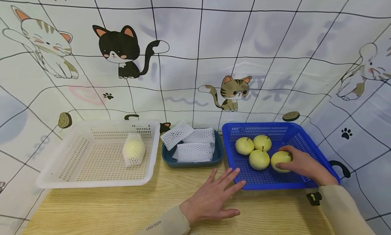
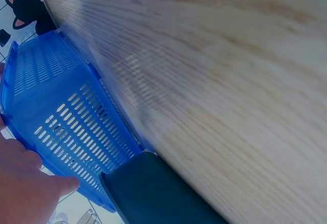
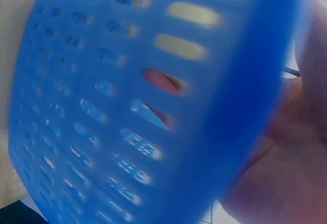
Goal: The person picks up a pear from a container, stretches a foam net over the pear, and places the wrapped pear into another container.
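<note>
In the head view my right hand (image 1: 302, 163) reaches into the blue basket (image 1: 253, 184) and grips a yellow-green pear (image 1: 278, 159), thumb and fingers on its sides. Several more pears, among them a near one (image 1: 259, 159), lie to its left. My left hand (image 1: 213, 199) is spread out palm down, its fingertips at the basket's near left corner. In the left wrist view part of that hand (image 2: 25, 183) shows beside the basket wall (image 2: 76, 127). The slotted basket wall (image 3: 102, 106) covers most of the right wrist view, hiding most of the grip.
A dark teal tray (image 1: 190, 164) holds several white foam net sleeves (image 1: 195, 152). On the left stands a white basket (image 1: 94, 184) with one pear in a foam net (image 1: 133, 149) inside. A cat-patterned sheet (image 1: 183, 75) rises behind the wooden table (image 1: 122, 208).
</note>
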A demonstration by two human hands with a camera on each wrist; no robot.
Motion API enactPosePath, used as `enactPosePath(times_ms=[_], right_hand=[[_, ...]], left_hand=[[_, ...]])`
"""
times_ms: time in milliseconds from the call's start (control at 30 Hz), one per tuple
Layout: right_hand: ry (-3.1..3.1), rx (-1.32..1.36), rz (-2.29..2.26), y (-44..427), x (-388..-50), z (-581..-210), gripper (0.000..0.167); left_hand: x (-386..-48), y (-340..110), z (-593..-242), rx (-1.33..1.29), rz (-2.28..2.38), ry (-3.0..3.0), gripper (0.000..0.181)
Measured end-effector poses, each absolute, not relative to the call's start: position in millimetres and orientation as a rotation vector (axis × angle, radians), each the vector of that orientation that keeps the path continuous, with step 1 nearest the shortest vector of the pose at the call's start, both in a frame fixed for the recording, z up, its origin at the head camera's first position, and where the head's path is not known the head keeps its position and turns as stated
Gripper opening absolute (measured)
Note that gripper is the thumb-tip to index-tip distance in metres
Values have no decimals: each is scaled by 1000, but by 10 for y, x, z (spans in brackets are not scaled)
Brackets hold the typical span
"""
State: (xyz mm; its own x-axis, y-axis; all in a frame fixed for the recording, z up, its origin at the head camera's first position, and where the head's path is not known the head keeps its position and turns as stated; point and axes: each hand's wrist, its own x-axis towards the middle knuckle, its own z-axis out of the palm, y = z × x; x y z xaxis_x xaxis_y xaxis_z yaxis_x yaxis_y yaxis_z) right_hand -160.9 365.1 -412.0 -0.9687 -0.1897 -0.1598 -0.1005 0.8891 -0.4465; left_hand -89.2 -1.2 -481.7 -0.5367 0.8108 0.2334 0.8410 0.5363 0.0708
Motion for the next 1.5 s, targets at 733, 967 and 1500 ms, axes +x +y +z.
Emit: enactPosePath(times_ms=[733, 967, 1500], right_hand=[[3021, -130, -930, 3168, -1234, -3944, 75], [3049, -137, -973, 2953, -1163, -3886, 73], [2970, -444, -1305, 2213, -936, -3820, 62]], left_hand=[[-938, -370, -4748, -1249, -653, -2468, 70], [-967, -742, -4712, -1026, -864, -2398, 64], [-967, -1200, -4777, -689, -1265, -2383, 52]])
